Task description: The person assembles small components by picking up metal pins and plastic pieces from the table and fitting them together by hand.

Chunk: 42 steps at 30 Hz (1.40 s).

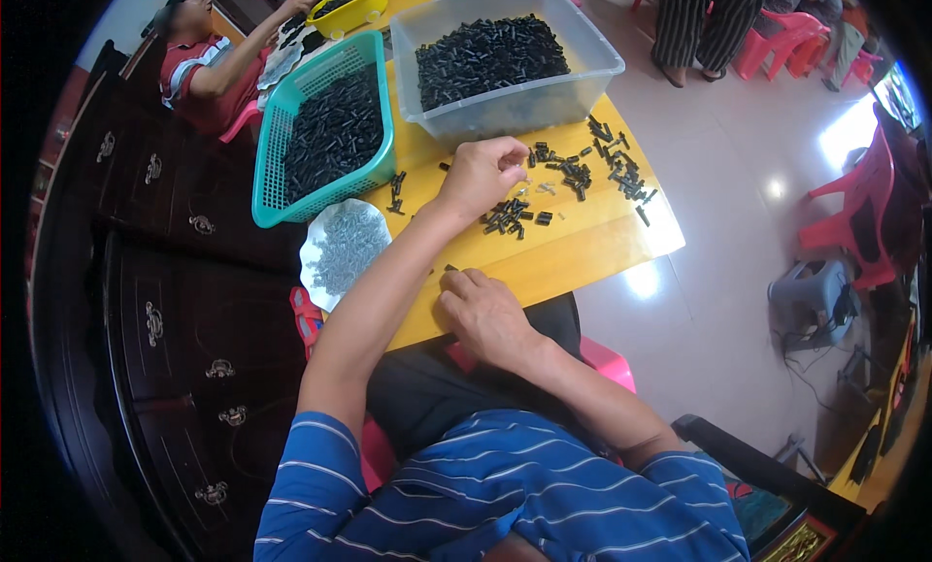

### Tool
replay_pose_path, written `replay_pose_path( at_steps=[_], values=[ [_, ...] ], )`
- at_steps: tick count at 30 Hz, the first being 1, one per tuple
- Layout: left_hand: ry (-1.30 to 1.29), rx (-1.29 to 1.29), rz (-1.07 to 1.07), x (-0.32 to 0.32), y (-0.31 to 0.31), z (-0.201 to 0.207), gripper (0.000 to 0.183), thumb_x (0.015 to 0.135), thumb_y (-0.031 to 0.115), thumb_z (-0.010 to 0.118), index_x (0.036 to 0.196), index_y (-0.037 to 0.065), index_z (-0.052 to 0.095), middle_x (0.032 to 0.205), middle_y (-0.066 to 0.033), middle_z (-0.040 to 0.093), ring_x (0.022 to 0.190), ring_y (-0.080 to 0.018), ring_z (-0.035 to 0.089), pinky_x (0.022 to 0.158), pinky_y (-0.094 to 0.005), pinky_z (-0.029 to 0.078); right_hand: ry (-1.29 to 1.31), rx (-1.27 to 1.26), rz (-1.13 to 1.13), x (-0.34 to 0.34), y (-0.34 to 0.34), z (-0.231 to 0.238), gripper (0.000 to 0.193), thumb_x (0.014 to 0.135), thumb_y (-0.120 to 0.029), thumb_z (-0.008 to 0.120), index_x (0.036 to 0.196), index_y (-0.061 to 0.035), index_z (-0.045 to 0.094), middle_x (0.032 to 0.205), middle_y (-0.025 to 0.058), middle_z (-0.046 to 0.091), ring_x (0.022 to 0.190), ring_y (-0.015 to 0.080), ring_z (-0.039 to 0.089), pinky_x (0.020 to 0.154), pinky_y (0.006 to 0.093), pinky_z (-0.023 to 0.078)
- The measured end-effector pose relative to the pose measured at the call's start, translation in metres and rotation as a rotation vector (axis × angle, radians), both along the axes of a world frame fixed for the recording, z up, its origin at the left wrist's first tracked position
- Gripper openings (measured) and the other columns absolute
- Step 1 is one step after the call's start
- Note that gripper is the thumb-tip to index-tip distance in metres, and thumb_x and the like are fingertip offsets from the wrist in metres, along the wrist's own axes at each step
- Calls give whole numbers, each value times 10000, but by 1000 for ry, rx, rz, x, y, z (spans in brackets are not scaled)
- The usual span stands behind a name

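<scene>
My left hand (478,181) reaches over the yellow table (529,263) with thumb and fingers pinched together. What sits in that pinch, if anything, is too small to make out. Just beyond and below its fingertips lie loose black tube-like parts (507,215) and a few tiny clear pieces (546,187). Nearer to me, at the table's front edge, my right hand (490,317) has its fingers curled. A small black part (450,268) shows at its fingertips. A white scalloped plate (309,256) heaped with small clear pieces (351,240) stands left of my left forearm.
A green basket (388,125) and a translucent bin (544,115), both full of black parts, stand at the back. More black parts (621,164) lie at right. Across sits another person (209,77) beside a yellow container (351,16). Dark drawers (194,300) line the left.
</scene>
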State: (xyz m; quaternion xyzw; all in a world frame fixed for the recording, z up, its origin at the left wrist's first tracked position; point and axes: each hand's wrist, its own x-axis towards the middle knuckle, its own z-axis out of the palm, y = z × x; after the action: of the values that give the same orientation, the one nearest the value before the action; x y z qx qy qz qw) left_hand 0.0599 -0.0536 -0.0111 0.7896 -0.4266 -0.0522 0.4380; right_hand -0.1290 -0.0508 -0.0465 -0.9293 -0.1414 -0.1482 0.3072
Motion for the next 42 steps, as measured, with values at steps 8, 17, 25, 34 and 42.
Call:
replay_pose_path(
  at_steps=[8,17,25,34,42],
  values=[
    [508,-244,92,-33,70,16,185,971,13,626,1141,-38,680,1028,-75,745,884,-130,712,792,-255,579,-11,-7,20,2,0,-5,262,749,-122,693,991,-41,637,1165,163,606,1083,331,588,872,416,510],
    [-110,-54,494,-45,201,6,183,895,12,674,1074,15,711,971,-127,751,816,-255,740,752,-325,574,-50,201,-34,8,-15,15,193,847,-109,693,1023,-37,654,1023,159,658,954,334,654,819,429,541],
    [-385,56,493,-58,229,-3,148,832,11,701,979,11,704,1009,-150,714,963,-362,678,845,-431,539,56,163,-555,5,-85,33,103,885,-135,709,931,-45,691,840,143,692,736,291,685,682,380,539],
    [-317,-32,267,-109,198,-14,148,817,11,724,963,13,700,940,-149,695,870,-355,683,760,-425,554,151,86,-679,14,-117,10,174,859,-174,713,989,-60,701,830,144,700,714,287,695,666,381,543],
    [-228,54,350,-108,201,-29,220,826,35,732,1042,30,691,956,-135,688,876,-348,688,747,-425,554,74,-29,-640,23,-113,6,156,855,-178,672,963,-71,707,833,144,684,748,339,677,685,430,530]
  ],
)
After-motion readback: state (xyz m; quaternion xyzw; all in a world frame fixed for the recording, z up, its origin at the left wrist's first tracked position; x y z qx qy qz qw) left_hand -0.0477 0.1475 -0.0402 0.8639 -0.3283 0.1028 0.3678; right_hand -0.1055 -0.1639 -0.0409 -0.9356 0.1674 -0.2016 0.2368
